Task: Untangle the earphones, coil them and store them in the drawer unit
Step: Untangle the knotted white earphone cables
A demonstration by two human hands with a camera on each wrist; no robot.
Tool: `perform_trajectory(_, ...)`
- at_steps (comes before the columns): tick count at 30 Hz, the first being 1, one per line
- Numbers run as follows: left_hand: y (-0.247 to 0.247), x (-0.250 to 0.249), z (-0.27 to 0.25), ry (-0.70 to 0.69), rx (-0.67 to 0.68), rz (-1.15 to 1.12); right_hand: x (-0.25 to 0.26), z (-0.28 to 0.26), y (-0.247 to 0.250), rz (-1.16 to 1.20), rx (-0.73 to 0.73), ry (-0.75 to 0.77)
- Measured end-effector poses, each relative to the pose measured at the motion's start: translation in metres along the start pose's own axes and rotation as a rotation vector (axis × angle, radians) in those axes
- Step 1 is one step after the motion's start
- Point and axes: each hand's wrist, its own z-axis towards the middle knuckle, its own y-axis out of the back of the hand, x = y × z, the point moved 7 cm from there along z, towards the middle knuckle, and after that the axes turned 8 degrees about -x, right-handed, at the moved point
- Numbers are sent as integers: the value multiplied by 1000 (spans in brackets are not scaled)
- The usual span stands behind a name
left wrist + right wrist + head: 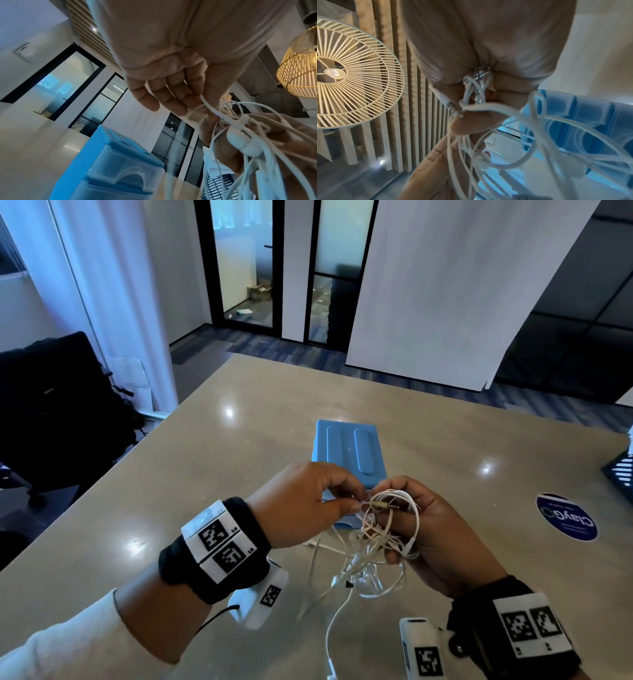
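White tangled earphones (376, 535) hang in a knot between both hands above the table. My right hand (428, 529) grips the bundle of loops (481, 86), fingers curled round it. My left hand (318, 501) pinches the cable just behind the metal jack plug (385, 505), thumb and forefinger together (202, 102). Loose cable trails down toward the near table edge (330, 642). An inline remote (243, 142) shows in the left wrist view. The blue drawer unit (346, 453) stands right behind the hands, its translucent drawers (120, 170) closed.
The beige table (205, 474) stretches around the hands. A round dark blue sticker (567, 522) lies at the right, and a dark slotted basket (621, 470) sits at the far right edge. A dark chair (58, 405) stands off the table's left side.
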Motion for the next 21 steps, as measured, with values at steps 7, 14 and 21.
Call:
perform_trajectory(7, 9, 12, 0, 74, -28, 21, -3, 1, 3, -87, -25, 35)
perform_trajectory(14, 17, 31, 1, 232, -79, -160, 3, 3, 11, -36, -88, 18)
perform_trajectory(21, 49, 68, -7, 485, -358, -389, 11, 5, 25, 74, -200, -10)
